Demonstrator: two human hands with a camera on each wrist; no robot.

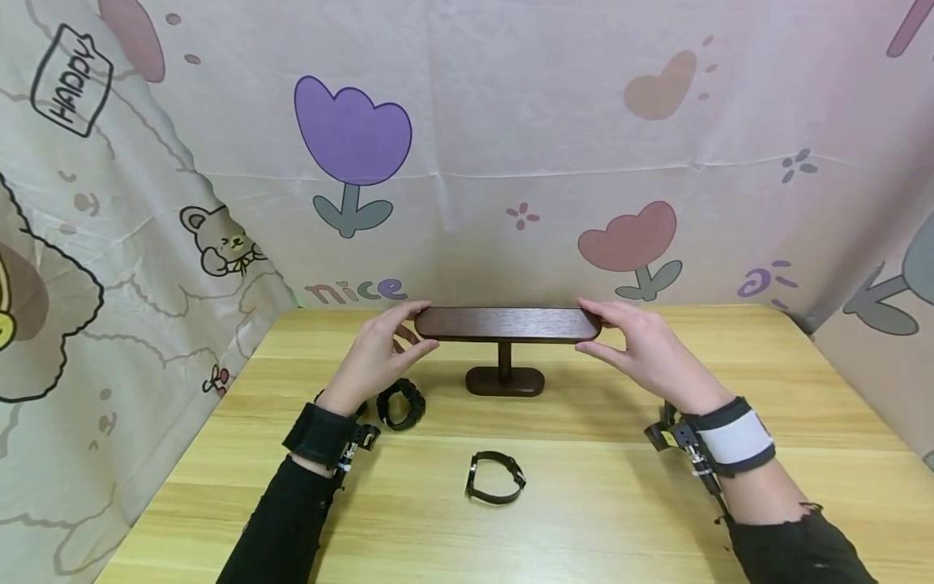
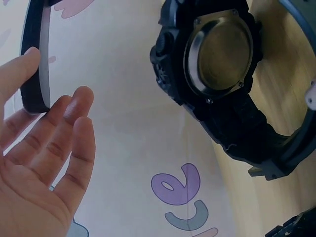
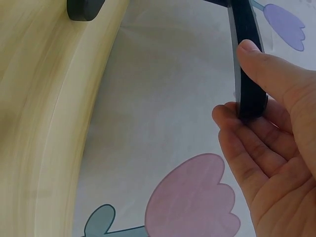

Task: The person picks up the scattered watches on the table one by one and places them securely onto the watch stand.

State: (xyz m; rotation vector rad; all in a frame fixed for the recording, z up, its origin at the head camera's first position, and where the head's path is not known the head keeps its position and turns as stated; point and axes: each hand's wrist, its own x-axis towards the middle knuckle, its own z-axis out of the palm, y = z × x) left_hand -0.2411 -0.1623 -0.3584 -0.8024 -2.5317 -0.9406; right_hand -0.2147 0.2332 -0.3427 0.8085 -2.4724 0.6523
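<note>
A dark wooden T-shaped stand [image 1: 505, 381], like a watch display stand, is upright near the back of the table, with a long flat crossbar [image 1: 508, 324] on a short post. My left hand [image 1: 375, 349] holds the bar's left end between thumb and fingers; in the left wrist view the thumb lies on the bar [image 2: 35, 89] and the other fingers curve loosely about its end. At the right end, my right hand [image 1: 649, 349] grips the bar [image 3: 249, 84] the same way, thumb on one face and fingers at the tip. Whether the base touches the table is hard to tell.
A chunky black watch [image 1: 401, 404] stands on its strap beside the left wrist, its metal back [image 2: 219, 61] showing. Another dark item is partly hidden by that wrist. A slim black watch [image 1: 496, 496] lies front-centre on the wooden table [image 1: 584, 519]. Patterned cloth [image 1: 474, 122] hangs behind.
</note>
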